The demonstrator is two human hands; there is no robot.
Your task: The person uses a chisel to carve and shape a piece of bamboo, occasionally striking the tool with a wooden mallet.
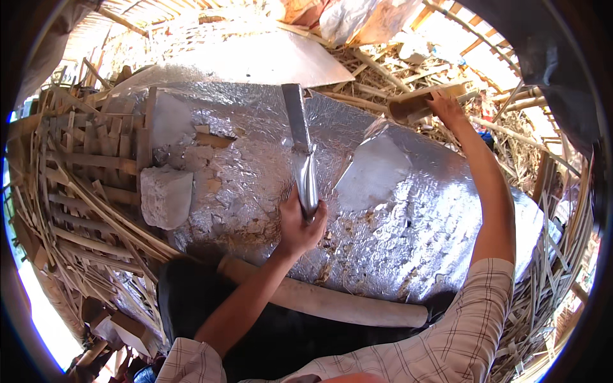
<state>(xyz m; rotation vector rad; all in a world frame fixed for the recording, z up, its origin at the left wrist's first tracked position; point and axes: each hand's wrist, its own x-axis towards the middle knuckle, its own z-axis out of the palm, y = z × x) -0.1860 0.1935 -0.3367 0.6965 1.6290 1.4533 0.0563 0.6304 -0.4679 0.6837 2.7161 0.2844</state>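
My left hand [302, 225] is wrapped round the shiny tubular metal handle of a chopping knife [299, 124]. Its long, flat, square-ended blade points away from me, above a foil-covered work surface [440, 220]. On the far right, my right hand [449, 110] reaches past the foil with its fingers closed on the edge of a brown split bamboo piece [408, 108]. The piece is curved like a trough and lies over loose straw and slivers.
A pale stone-like block [167, 196] sits at the left of the foil. Bamboo strips [96, 159] are piled on the left, and a thick pole [345, 305] crosses in front of me. A flat sheet [281, 57] lies behind, near plastic bags [357, 22].
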